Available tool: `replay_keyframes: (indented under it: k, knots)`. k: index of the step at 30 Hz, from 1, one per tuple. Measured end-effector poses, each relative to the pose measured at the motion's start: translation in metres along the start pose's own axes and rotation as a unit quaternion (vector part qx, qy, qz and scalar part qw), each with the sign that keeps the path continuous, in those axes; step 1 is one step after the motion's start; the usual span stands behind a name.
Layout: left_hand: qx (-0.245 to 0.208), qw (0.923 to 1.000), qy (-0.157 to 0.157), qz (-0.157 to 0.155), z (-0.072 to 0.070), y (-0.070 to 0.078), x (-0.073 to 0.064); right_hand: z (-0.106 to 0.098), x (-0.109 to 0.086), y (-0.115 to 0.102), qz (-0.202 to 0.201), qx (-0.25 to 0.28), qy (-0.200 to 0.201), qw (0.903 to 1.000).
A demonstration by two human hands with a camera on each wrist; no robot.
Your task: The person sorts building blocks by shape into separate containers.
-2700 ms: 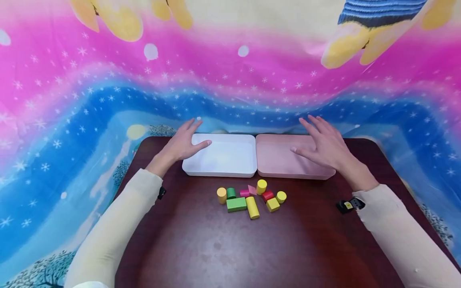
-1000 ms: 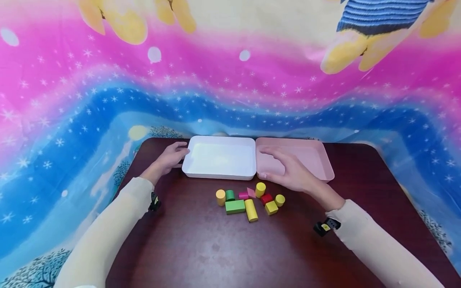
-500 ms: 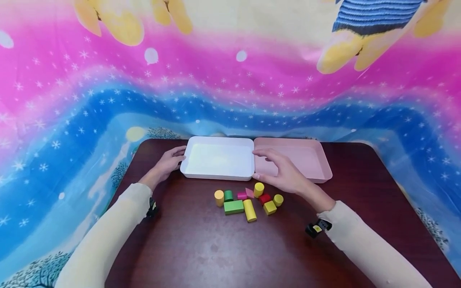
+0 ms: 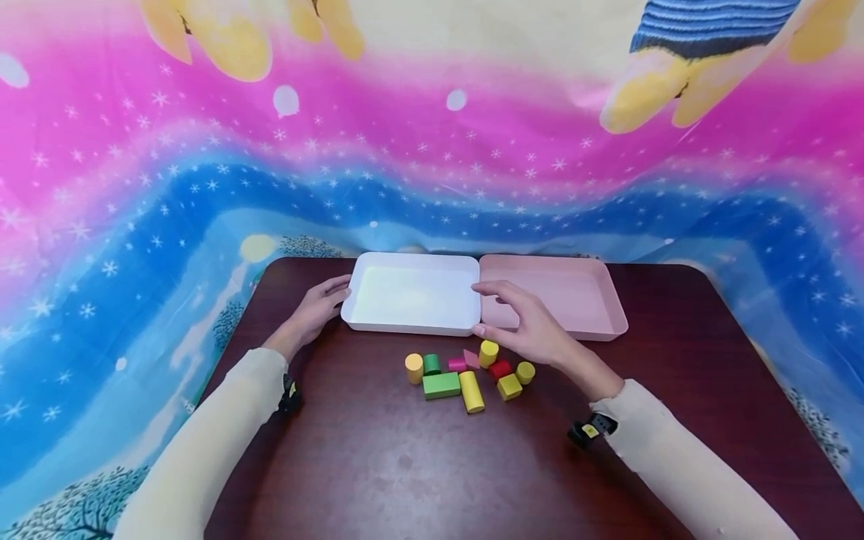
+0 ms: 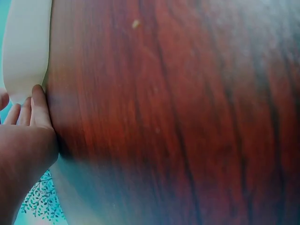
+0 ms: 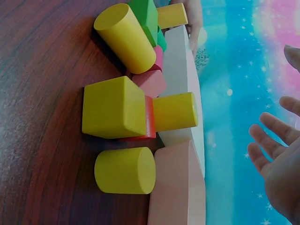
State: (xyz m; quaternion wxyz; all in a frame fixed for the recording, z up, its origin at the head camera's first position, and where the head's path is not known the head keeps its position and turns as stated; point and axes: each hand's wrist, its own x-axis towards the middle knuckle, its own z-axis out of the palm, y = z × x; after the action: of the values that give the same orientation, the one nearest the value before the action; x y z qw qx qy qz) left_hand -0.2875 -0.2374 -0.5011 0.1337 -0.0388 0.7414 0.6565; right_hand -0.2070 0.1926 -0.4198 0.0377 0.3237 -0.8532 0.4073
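10 smooth blocks [image 4: 472, 393], mostly cylinders, lay before white tray [image 4: 415, 291] and adjoining pink tray [image 4: 567, 289] on wood-grained table [image 4: 378, 465]. Left hand [image 4: 313, 313], fingers straight, touched white tray's end; right hand [image 4: 536, 328], fingers spread, hovered over pink tray.

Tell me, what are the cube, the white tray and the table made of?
Cube: maybe painted wood, satin; even yellow, softened edges.
White tray: probably plastic, smooth; thin walls and rounded corners suggest it.
Table: wood or wood-look laminate, somewhat glossy; it shows dark grain-like streaks and a pale sheen, but I can't tell which.
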Motion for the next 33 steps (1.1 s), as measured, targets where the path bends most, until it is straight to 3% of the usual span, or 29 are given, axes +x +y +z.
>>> replay_keyframes:
  k: [12,22,24,29,33]
  knots:
    - [0.009,0.9997,0.018,0.011,0.003,-0.004,0.002,0.004,0.000,-0.008,-0.005,0.006,-0.013,0.9999]
    - [-0.003,0.9996,0.021,-0.021,0.000,0.005,0.001,0.008,0.001,-0.012,-0.007,0.019,-0.031,0.9993]
    - [0.012,0.9994,0.020,-0.024,0.000,0.009,0.001,0.009,0.001,-0.013,-0.004,0.030,-0.034,0.9990]
    - [0.101,0.9943,0.020,-0.027,0.000,0.023,-0.002,0.010,0.001,-0.013,0.002,0.052,-0.038,0.9979]
    - [0.117,0.9910,-0.011,-0.065,0.000,0.035,-0.005,0.010,0.001,-0.012,0.002,0.057,-0.038,0.9976]
